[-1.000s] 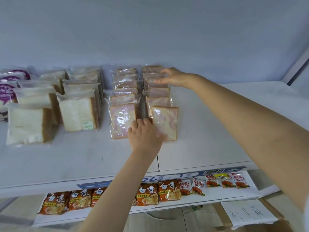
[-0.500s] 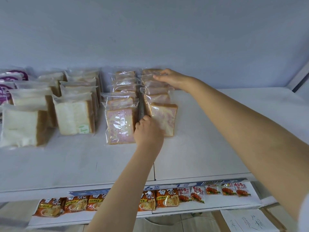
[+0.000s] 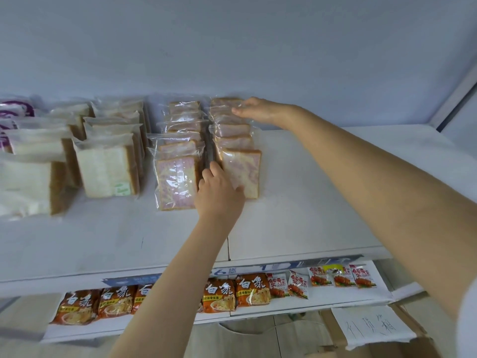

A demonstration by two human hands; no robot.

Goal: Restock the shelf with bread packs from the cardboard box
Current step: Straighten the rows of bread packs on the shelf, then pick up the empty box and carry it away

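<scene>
On the shelf (image 3: 309, 202), the right row of pink bread packs (image 3: 233, 130) runs front to back between my hands. My left hand (image 3: 219, 195), nearer, grips the front pack (image 3: 245, 171) by its left edge; my right hand (image 3: 258, 111) lies flat, fingers (image 3: 240, 111) straight, on the rearmost packs (image 3: 224, 102).

Bare shelf (image 3: 322, 202) right of the right pink bread row (image 3: 245, 171) and in front of it, so I've room for a hand. Left of it is a narrow gap with my left hand (image 3: 219, 195) in it, then the left pink row (image 3: 178, 182) and white bread packs (image 3: 105, 171). The wall (image 3: 232, 47) is close behind it.
</scene>
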